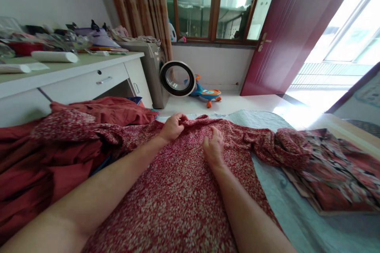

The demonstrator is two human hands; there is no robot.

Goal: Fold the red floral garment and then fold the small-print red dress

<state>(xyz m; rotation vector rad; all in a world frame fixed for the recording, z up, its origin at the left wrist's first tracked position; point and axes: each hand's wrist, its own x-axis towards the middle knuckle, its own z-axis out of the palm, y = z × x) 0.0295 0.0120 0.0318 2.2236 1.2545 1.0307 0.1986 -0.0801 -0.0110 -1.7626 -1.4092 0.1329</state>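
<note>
A red dress with small pale flecks (178, 189) lies spread over the bed, its neckline at the far side and its sleeves stretched out left and right. My left hand (173, 127) pinches the neckline edge between thumb and fingers. Just right of it, my right hand (214, 145) rests over the upper front of the dress with its fingers apart. The left sleeve lies across a heap of plain rust-red cloth (68, 170). The other sleeve reaches a folded floral garment (341, 170) on the right.
A pale blue sheet (291, 197) covers the bed. At the left stands a white desk (113, 69) crowded with small items. Beyond are a washing machine (152, 75) with its round door (178, 79) swung out, a blue-orange ride-on toy (206, 93) and a dark red door (276, 27).
</note>
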